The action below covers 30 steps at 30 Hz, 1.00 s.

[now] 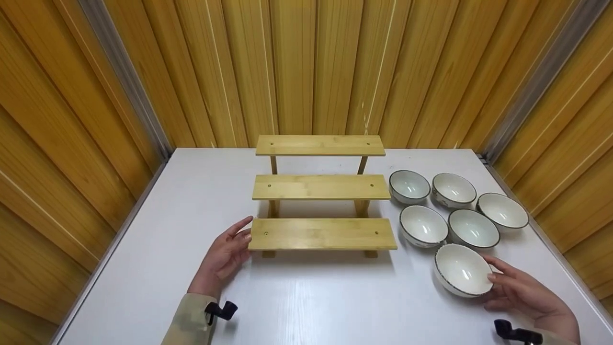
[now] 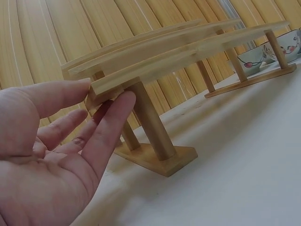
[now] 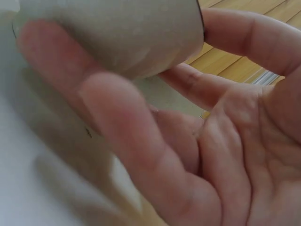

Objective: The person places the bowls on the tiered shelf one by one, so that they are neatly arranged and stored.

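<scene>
A three-tier wooden display rack point(image 1: 322, 235) stands mid-table, its steps rising toward the back. My left hand point(image 1: 228, 254) pinches the left end of its lowest board; in the left wrist view the thumb lies at the board's end and another finger reaches underneath beside the leg point(image 2: 153, 120). On the right, my right hand point(image 1: 529, 290) grips a white, dark-rimmed bowl point(image 1: 462, 268), thumb at the rim and fingers around the outside. The right wrist view shows this bowl's pale outer wall point(image 3: 136, 37) between thumb and fingers point(image 3: 127, 113).
Several similar bowls stand grouped right of the rack, among them a near one point(image 1: 424, 225), a back one point(image 1: 454, 189) and a far-right one point(image 1: 503, 211). They sit on the white table point(image 1: 297, 297). Wood-plank walls point(image 1: 330, 67) enclose the back and both sides.
</scene>
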Motion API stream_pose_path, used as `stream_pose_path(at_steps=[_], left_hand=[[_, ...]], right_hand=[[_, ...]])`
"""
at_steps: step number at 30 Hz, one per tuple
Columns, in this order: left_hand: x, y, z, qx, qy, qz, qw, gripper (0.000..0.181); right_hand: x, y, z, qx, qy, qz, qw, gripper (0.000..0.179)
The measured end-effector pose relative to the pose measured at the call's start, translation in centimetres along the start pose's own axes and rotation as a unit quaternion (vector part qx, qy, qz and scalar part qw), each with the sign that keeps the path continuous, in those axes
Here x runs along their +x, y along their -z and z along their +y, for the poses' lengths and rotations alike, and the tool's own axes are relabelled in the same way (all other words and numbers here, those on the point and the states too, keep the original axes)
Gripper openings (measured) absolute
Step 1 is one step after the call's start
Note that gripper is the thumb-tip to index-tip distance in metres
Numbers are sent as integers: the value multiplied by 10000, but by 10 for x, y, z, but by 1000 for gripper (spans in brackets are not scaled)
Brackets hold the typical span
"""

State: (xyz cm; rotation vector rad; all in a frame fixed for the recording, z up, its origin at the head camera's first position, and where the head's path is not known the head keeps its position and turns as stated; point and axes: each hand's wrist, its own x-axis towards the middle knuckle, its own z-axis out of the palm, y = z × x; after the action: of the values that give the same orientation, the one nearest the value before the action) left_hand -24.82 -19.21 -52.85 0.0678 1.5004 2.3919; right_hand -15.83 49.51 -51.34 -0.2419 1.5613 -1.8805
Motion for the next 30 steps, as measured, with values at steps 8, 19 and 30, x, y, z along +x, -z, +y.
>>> stream_pose_path(at_steps=[8, 19, 30], left_hand=[[1, -5, -2, -370, -31, 113, 9992, 69], [2, -8, -3, -376, -65, 343, 9987, 66], [4, -8, -6, -501, -100, 294, 9983, 67]], right_hand=[[5, -3, 0, 324, 109, -70, 9994, 64], [8, -10, -10, 181, 387, -294, 9987, 65], [22, -29, -48, 226, 1143, -205, 9930, 69]])
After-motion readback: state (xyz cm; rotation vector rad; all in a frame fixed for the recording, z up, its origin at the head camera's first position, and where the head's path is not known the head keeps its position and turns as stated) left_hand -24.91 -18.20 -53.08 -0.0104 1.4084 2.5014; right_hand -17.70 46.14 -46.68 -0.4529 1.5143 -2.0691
